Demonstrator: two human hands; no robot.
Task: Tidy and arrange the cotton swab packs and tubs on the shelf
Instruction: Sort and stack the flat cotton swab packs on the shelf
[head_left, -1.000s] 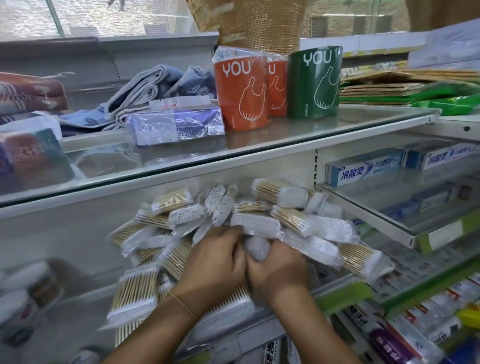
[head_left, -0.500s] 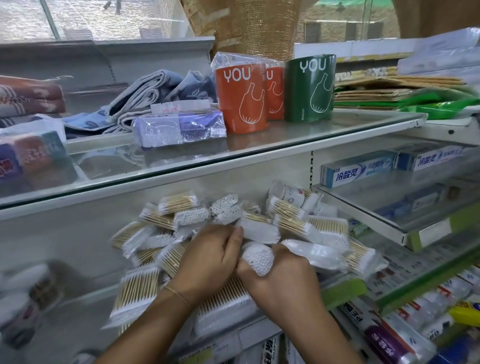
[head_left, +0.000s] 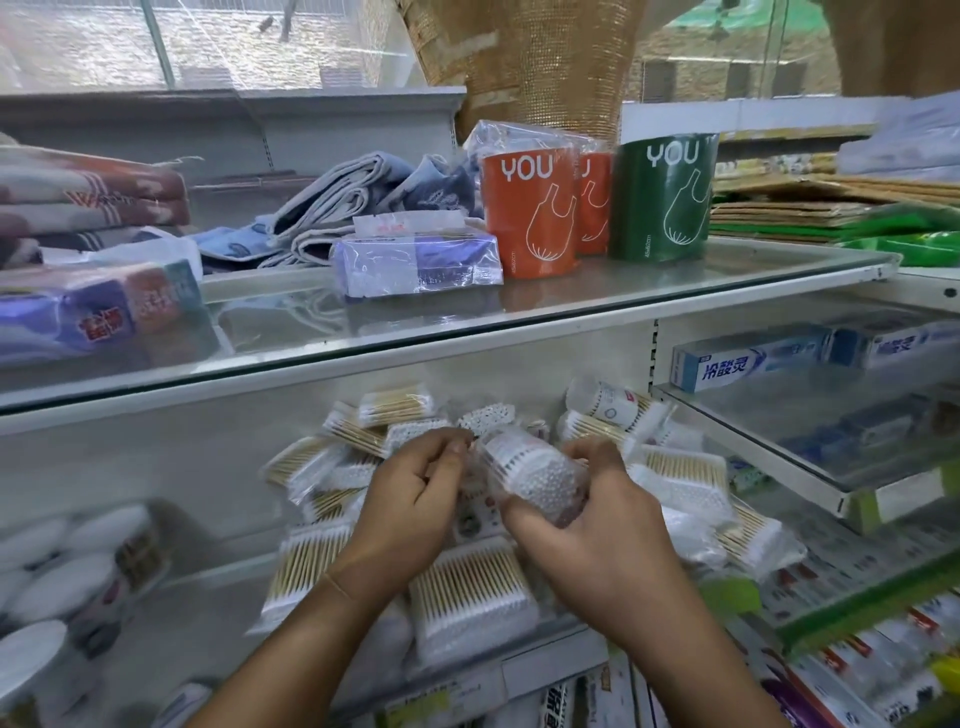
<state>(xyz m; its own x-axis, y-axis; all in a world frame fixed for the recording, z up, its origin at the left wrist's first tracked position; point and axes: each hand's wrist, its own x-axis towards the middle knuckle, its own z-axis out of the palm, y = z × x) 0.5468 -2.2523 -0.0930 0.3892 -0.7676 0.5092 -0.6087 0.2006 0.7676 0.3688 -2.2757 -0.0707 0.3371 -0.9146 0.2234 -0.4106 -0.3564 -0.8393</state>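
STEP: separate one tub from the pile | GRIP: right grip (head_left: 597, 540) clasps the cotton swab tub (head_left: 535, 473) just above the flat swab packs (head_left: 467, 587); left grip (head_left: 410, 509) pinches its wrapper | METHOD: carry level, stand upright, avoid dragging loose packs | SURFACE: shelf (head_left: 545, 657), packs heaped askew | ROOM: shop; glass shelf (head_left: 623, 296) above holds bag rolls (head_left: 530, 208); toothpaste boxes (head_left: 748, 364) right.

free: bare shelf (head_left: 197, 618) between tubs (head_left: 67, 587) and swab packs (head_left: 467, 597) | blocked: glass shelf (head_left: 571, 312) overhead
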